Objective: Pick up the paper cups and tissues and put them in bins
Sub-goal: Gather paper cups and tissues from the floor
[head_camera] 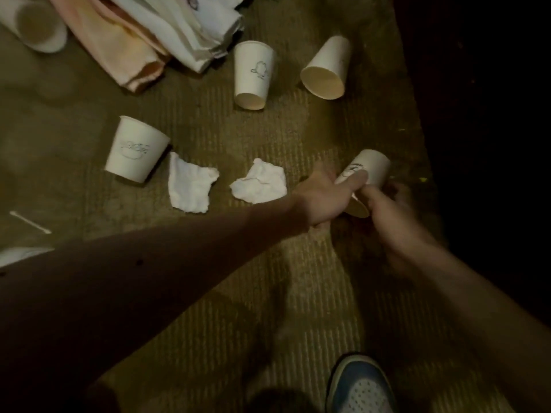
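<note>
The left forearm [149, 278] reaches in from 8 o'clock, and the left hand [320, 198] grips a smooth white printed paper cup [374, 166] at about 3 o'clock, thumb flat along its side and fingers curled behind. The blurred right hand [384, 210] curls round the same cup's open end. Two crumpled white tissues [259, 183] lie on the ribbed olive carpet [298, 293] at the cup's 9 o'clock, with other tapered cups [253, 76] lying toward 10, 12 and 1 o'clock.
</note>
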